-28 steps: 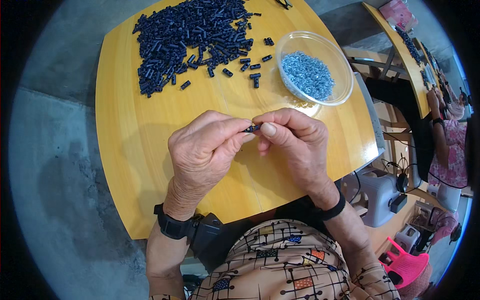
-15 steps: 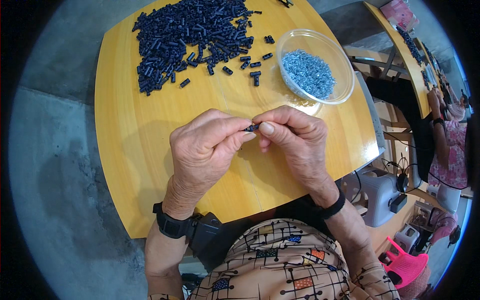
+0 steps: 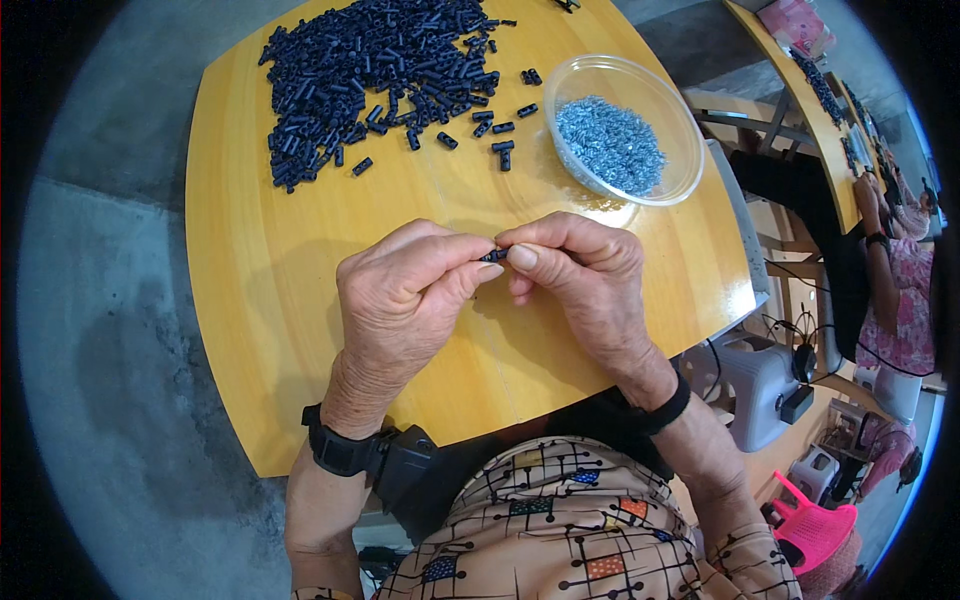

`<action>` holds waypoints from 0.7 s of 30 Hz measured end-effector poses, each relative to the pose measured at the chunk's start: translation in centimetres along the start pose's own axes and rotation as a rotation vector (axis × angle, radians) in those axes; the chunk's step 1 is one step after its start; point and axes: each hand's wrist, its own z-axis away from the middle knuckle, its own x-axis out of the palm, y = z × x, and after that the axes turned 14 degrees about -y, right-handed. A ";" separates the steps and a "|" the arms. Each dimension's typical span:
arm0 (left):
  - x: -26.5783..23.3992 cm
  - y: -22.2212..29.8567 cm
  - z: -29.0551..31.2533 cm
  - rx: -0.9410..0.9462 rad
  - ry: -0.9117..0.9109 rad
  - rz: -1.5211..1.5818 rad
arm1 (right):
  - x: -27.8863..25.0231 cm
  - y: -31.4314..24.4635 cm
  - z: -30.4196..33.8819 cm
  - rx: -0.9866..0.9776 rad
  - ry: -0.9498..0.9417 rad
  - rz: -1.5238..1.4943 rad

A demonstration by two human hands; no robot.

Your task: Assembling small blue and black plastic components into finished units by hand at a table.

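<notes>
Above the near half of the table, my left hand (image 3: 400,290) pinches a small black tubular plastic piece (image 3: 491,256) between thumb and forefinger. My right hand (image 3: 585,280) is closed on the same piece from the other side, thumb tip pressed near its end. The fingertips of both hands almost meet and hide most of it. Whether a screw sits in the piece I cannot tell. Beyond my hands lies a large heap of similar black pieces (image 3: 370,80), with several strays along its right side. Small silvery metal screws (image 3: 610,145) fill the bottom of a clear round tub (image 3: 683,190).
Everything lies on a yellow wooden table (image 3: 270,370) with a curved edge. A small dark tool (image 3: 567,5) rests at its far edge. To the right are a grey-white plastic stool (image 3: 750,390), a pink chair (image 3: 815,525), and a co-worker (image 3: 895,290) at another table.
Both hands keep their pinch on the black piece, shifted very slightly left. The table and its contents appear a little further left in the picture.
</notes>
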 end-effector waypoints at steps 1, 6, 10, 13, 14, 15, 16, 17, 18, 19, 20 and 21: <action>0.0 0.0 0.0 0.015 0.003 0.003 | 0.0 -0.1 0.0 0.014 -0.001 -0.023; 0.1 0.0 0.1 0.023 0.009 -0.015 | -0.1 -0.3 -0.1 0.051 -0.011 -0.094; 0.2 0.2 0.2 0.034 0.022 -0.046 | -0.1 -0.4 -0.1 0.107 -0.009 -0.097; 0.2 0.3 0.2 0.016 0.014 -0.044 | -0.1 -0.5 -0.2 0.133 -0.004 -0.107; 0.2 0.3 0.3 0.015 0.014 -0.044 | 0.0 -0.6 -0.2 0.155 0.000 -0.108; 0.2 0.2 0.3 0.021 0.016 -0.051 | 0.0 -0.5 -0.1 0.156 0.000 -0.109; 0.2 0.2 0.3 0.027 0.018 -0.058 | 0.1 -0.3 -0.2 0.132 -0.001 -0.087; 0.3 0.2 0.3 0.027 0.017 -0.058 | 0.2 -0.2 -0.2 0.109 -0.003 -0.065; 0.3 0.3 0.3 0.024 0.021 -0.044 | 0.2 -0.3 -0.2 0.110 -0.003 -0.066; 0.4 0.3 0.2 0.022 0.026 -0.029 | 0.2 -0.5 -0.2 0.123 -0.009 -0.065; 0.4 0.3 0.2 0.021 0.026 -0.029 | 0.2 -0.7 -0.3 0.137 -0.014 -0.064; 0.5 0.2 0.3 0.016 0.033 -0.012 | 0.2 -0.7 -0.3 0.137 -0.015 -0.064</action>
